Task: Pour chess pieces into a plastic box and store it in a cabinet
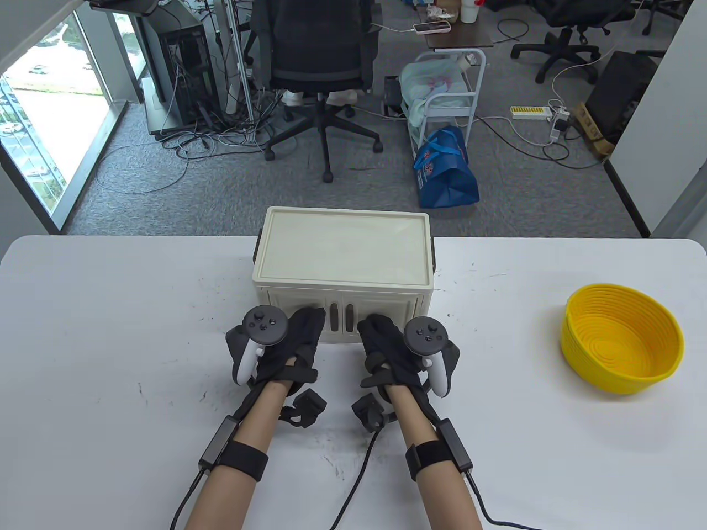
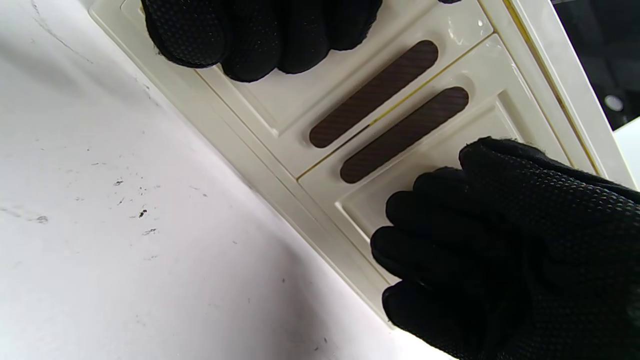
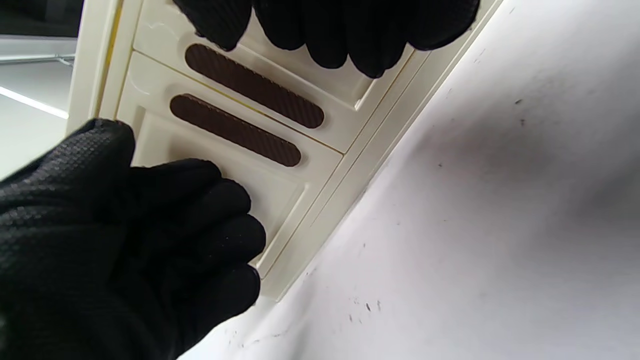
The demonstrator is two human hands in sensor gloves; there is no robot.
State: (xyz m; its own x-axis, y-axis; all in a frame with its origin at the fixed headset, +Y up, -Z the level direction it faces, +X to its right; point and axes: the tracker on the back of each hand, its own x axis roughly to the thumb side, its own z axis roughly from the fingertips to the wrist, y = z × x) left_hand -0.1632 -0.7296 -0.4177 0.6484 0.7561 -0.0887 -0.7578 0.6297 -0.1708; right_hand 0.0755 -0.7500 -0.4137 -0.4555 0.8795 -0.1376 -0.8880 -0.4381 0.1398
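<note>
A cream plastic cabinet [image 1: 342, 254] stands at the middle of the white table [image 1: 110, 342], both front doors closed. Two dark brown slot handles [image 1: 334, 316] sit side by side where the doors meet. My left hand [image 1: 306, 328] rests with its fingers [image 2: 260, 35] flat against the left door. My right hand [image 1: 378, 331] does the same, its fingers [image 3: 340, 30] on the right door. Neither hand holds anything. The yellow ribbed bowl [image 1: 621, 337] at the right looks empty. No chess pieces or plastic box show in any view.
Beyond the table's far edge are an office chair [image 1: 317, 61], a blue bag [image 1: 444, 171], a white trolley [image 1: 442, 94] and floor cables. The yellow bowl sits near the table's right edge.
</note>
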